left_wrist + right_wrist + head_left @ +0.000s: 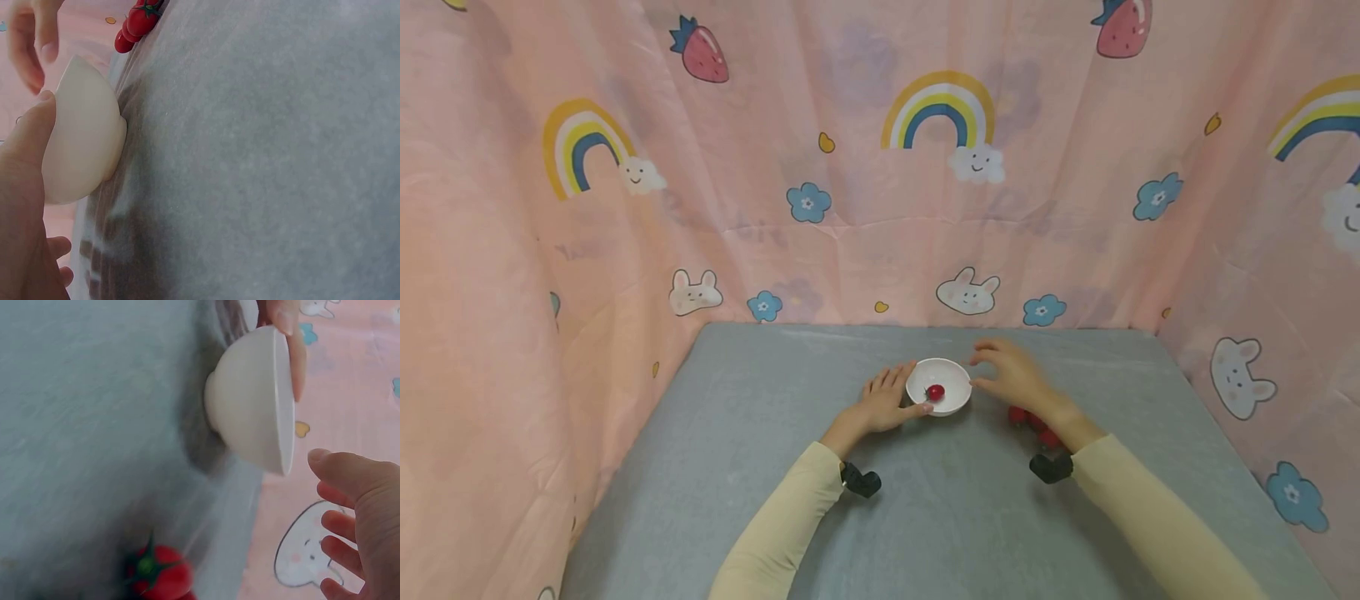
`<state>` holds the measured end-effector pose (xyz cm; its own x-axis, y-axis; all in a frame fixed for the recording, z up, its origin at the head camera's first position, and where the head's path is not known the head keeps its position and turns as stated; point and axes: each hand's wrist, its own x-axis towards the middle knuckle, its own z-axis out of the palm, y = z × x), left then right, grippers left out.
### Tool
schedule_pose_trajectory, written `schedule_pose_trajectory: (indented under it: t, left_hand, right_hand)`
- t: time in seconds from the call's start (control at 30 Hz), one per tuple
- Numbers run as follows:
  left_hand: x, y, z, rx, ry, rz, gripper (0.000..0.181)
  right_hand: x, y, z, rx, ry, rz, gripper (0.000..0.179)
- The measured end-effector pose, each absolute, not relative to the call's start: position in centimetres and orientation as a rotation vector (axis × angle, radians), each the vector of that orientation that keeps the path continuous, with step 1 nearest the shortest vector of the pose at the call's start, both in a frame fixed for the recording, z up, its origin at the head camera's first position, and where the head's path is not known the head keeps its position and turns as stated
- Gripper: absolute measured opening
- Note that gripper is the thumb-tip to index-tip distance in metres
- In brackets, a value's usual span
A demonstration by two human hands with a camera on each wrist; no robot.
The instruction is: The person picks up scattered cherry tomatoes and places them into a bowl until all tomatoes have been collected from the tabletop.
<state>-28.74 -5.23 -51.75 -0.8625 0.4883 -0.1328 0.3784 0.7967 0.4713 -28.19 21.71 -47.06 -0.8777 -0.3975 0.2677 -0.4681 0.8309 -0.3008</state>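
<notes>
A small white bowl (955, 400) stands on the grey table, with one red cherry tomato (935, 391) inside. My left hand (883, 403) holds the bowl at its left side, its thumb (37, 125) at the near rim and its fingers around the left. Just right of the bowl is my right hand (1017, 375), fingers loosely bent and spread, nothing between them. In the right wrist view its thumb (344, 469) is apart from the rim. Several more cherry tomatoes (1017, 415), with green stems, lie beneath the right wrist, partly hidden by it.
Grey cloth covers the table (737, 467). A pink curtain (850, 258) printed with rainbows, rabbits and flowers rises along the back and both sides. Each wrist carries a black camera, such as the left one (861, 481).
</notes>
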Motion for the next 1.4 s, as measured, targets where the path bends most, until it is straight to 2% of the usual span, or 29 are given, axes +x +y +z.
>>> schedule_pose_trajectory:
  t: [0.67, 0.93, 1.4]
  left_hand:
    - [-28.7, -5.2, -51.8, 0.686, 2.746, 0.663, 0.09]
    - [-28.5, -5.2, -51.6, 0.692, 2.745, 0.671, 0.091]
    - [-28.8, -5.1, -52.3, 0.693, 2.755, 0.654, 0.093]
  right_hand:
    - [-24.5, 26.5, -49.4, 0.64, -2.846, 0.557, 0.033]
    - [-23.5, 27.3, -50.4, 0.595, -2.881, 0.537, 0.04]
    - [-22.9, 28.0, -51.3, 0.564, -2.867, 0.522, 0.038]
